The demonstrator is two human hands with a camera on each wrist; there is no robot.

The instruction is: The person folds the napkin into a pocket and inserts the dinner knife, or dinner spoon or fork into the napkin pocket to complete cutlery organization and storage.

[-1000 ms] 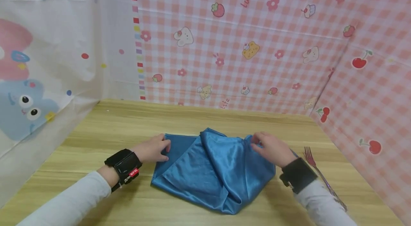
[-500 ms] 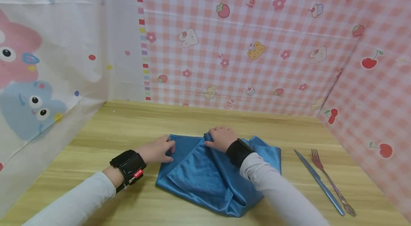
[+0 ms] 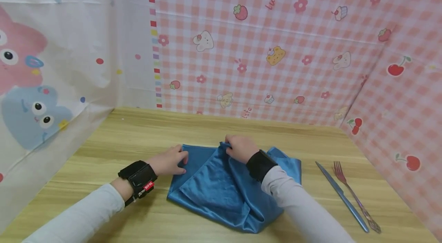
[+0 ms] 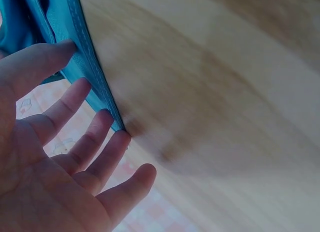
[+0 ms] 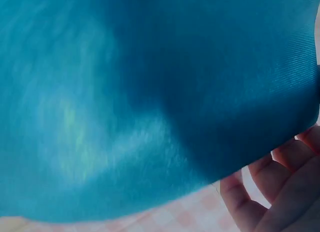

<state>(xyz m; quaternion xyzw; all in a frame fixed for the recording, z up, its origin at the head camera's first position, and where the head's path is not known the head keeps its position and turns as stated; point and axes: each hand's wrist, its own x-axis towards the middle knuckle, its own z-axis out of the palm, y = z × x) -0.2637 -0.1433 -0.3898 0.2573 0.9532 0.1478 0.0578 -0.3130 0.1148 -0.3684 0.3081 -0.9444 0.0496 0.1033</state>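
A blue satin napkin, partly folded with slanting creases, lies on the wooden table. My left hand rests at its left edge. In the left wrist view, that hand's spread fingers touch the hemmed border of the napkin. At the far edge my right hand pinches a raised fold, with a small peak of fabric showing beside the fingertips. Smooth fabric of the napkin fills most of the right wrist view, and my right fingers sit behind its edge, their tips hidden.
To the right of the napkin, a table knife and a fork lie side by side on the wooden table. Behind stands a pink checked cloth wall; a white printed one is at the left.
My right hand has moved left from the napkin's right side to the fold at its middle far edge and now pinches it. The knife has come into view. My left hand stays at the left edge.
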